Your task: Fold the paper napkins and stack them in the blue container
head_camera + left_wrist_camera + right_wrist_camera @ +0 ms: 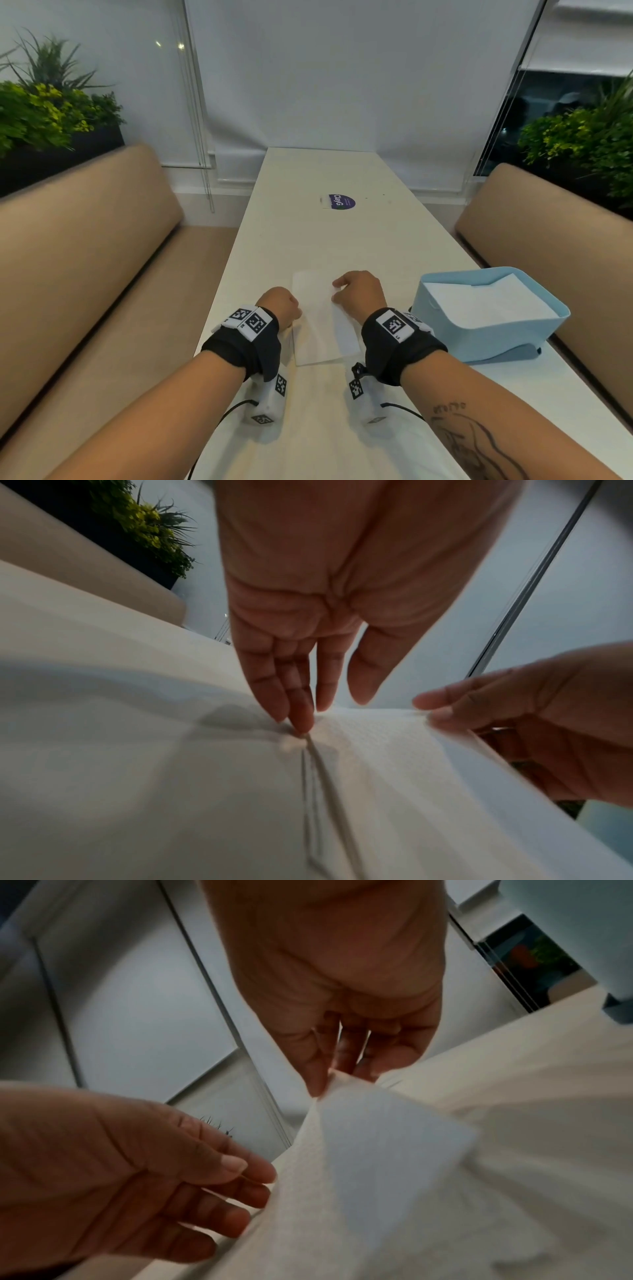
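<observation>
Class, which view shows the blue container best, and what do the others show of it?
The head view: the whole blue container, napkins inside. The right wrist view catches only part of its wall, top right; the left wrist view, perhaps a blurred pale-blue patch.

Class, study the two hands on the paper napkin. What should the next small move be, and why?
Probably sweep the right hand leftward, laying the lifted edge of the paper napkin onto its left side. That hand pinches the edge off the table, while the left hand pins the left side down with straight fingers, anchoring the fold.
</observation>
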Action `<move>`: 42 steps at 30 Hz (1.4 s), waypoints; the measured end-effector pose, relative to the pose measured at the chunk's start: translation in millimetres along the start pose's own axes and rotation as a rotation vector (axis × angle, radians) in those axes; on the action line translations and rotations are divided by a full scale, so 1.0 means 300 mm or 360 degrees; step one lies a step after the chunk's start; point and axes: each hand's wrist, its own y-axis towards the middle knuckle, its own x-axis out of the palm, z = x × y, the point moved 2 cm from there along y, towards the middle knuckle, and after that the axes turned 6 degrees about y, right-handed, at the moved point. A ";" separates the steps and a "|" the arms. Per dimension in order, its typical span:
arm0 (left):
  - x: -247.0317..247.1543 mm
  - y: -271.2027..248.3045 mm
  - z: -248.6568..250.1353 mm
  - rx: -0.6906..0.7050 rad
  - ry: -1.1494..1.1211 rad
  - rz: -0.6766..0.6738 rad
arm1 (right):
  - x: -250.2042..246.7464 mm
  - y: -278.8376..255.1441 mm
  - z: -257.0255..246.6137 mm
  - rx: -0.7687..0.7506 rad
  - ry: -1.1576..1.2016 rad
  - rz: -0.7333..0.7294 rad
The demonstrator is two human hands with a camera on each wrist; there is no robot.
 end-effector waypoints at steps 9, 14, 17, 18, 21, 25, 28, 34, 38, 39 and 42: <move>-0.026 0.006 -0.003 0.0009 -0.0290 0.0152 | -0.050 -0.015 0.006 0.0245 0.0960 -0.0198; -0.024 -0.001 0.022 -0.0014 -0.0984 0.0002 | -0.089 -0.013 -0.001 0.0133 0.0993 -0.0235; -0.034 0.000 0.033 0.0066 -0.1216 0.0025 | -0.096 -0.016 0.006 0.0162 0.1114 -0.0281; -0.037 0.008 0.035 0.0081 -0.1264 0.0073 | -0.101 -0.020 0.008 0.0184 0.1162 -0.0292; -0.052 0.008 0.049 0.0128 -0.1348 0.0143 | -0.109 -0.027 0.020 0.0248 0.1215 -0.0317; -0.045 0.009 0.052 0.0123 -0.1310 0.0186 | -0.118 -0.032 0.022 0.0273 0.1115 -0.0316; -0.029 0.015 0.036 0.0094 -0.1255 0.0193 | -0.119 -0.032 0.025 0.0291 0.1024 -0.0308; -0.005 0.018 -0.006 0.0031 -0.1269 0.0194 | -0.085 -0.021 0.053 0.0358 0.0836 -0.0170; 0.011 0.022 -0.027 -0.0003 -0.1246 0.0214 | -0.070 -0.015 0.063 0.0316 0.0657 -0.0087; 0.016 0.024 -0.031 -0.0014 -0.1238 0.0202 | -0.068 -0.013 0.066 0.0308 0.0629 -0.0079; 0.027 0.028 -0.036 -0.0041 -0.1198 0.0183 | -0.064 -0.006 0.076 0.0309 0.0616 -0.0067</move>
